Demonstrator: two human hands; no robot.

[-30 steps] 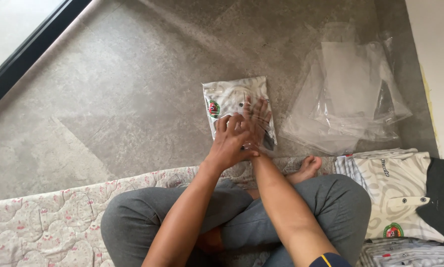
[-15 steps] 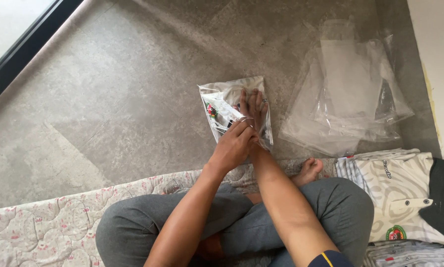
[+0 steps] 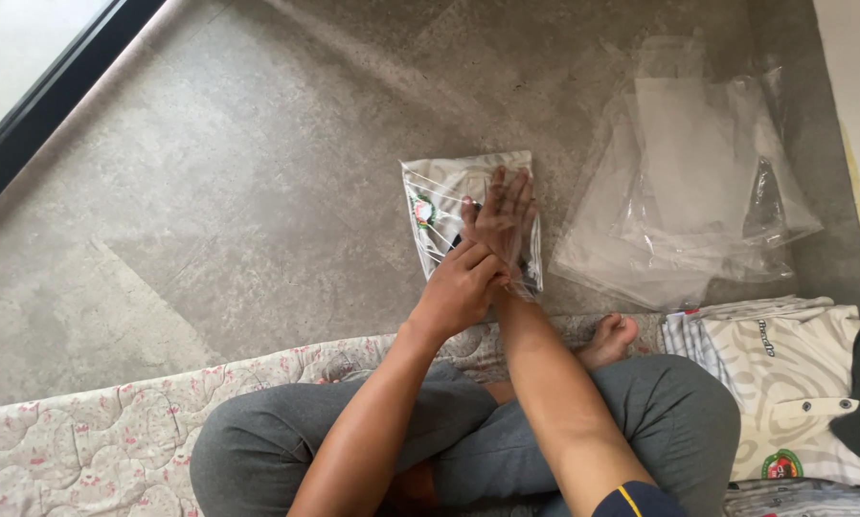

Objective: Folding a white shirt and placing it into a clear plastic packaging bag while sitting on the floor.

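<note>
Fingers of my right hand [image 3: 503, 218] spread flat to pin the bagged shirt [image 3: 449, 206] against the floor [image 3: 258, 191]; my left hand [image 3: 459, 287] curls around its near edge

A mottled grey floor [image 3: 258, 191] is seen, edged far left by a dark window frame [image 3: 47, 105]; a quilted floral mat [image 3: 85, 440] is laid near.

On the grey floor [image 3: 210, 211] lies a clear bag with a folded shirt [image 3: 449, 206]. The right hand [image 3: 503, 213] presses flat on it, the left hand [image 3: 459, 287] beside its wrist. Empty clear bags [image 3: 689, 191] lie right.
</note>
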